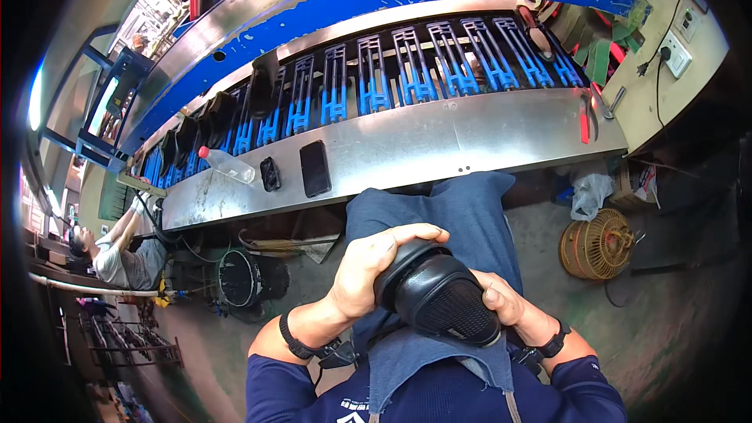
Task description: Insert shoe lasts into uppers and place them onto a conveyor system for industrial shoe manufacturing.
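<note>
A black shoe [442, 294] with a perforated front part is held above my lap. My left hand [376, 266] wraps over its upper left end, thumb and fingers closed on the dark rim. On the other side, my right hand [501, 298] grips the end near the perforated part, with its thumb showing and most of its fingers hidden behind the shoe. Under the shoe lies my blue-grey apron [454, 215].
Ahead runs a metal bench [439, 137] backed by a row of blue racks [372, 90]. On it lie a phone [316, 168], a plastic bottle [227, 164] and red-handled pliers [584, 119]. A fan [597, 244] stands right, a dark bucket [239, 278] left. Another person [125, 254] sits far left.
</note>
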Demonstrator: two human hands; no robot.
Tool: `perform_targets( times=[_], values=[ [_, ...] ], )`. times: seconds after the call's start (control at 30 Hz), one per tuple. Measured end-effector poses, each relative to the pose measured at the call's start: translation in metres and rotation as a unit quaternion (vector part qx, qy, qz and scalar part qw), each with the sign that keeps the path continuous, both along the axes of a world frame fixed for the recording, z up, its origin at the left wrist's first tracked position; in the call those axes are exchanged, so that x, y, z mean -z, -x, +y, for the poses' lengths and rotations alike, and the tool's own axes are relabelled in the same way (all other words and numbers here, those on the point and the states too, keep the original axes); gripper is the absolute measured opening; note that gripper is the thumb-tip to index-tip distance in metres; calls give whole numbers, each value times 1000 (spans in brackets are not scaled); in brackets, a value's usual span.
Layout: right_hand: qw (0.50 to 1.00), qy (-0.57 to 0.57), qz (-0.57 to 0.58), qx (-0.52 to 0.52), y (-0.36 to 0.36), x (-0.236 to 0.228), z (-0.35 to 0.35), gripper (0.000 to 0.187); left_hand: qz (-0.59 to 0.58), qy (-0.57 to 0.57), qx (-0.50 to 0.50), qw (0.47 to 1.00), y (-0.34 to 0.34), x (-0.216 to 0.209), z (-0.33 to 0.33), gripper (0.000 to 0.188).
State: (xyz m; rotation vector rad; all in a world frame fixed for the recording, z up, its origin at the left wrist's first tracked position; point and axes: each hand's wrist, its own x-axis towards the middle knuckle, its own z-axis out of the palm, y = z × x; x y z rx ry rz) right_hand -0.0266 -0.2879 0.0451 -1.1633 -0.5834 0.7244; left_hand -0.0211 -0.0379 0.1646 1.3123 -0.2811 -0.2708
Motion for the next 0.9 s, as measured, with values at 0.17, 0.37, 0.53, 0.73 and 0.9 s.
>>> perform_targets(
  times=[0.17, 0.37, 0.53, 0.73, 0.9],
  values=[
    [1000, 13, -5, -8, -3, -10, 0, 89, -9, -14, -8, 1000, 2, 0, -2, 65],
    [1000, 14, -13, -6, -5, -8, 0, 87, -10, -52, -33, 998, 5, -2, -5, 67],
    [1000, 17, -21, -2, -4, -5, 1, 85, 5, -53, -34, 998, 7, -2, -7, 70],
    [999, 21, -28, -5, -4, -7, -1, 82, 18, -69, -24, 997, 10, -6, -6, 73],
    [1000, 21, -13, -4, -1, 1, -4, 77, 45, -69, 21, 996, 16, -9, -7, 76]
  ],
)
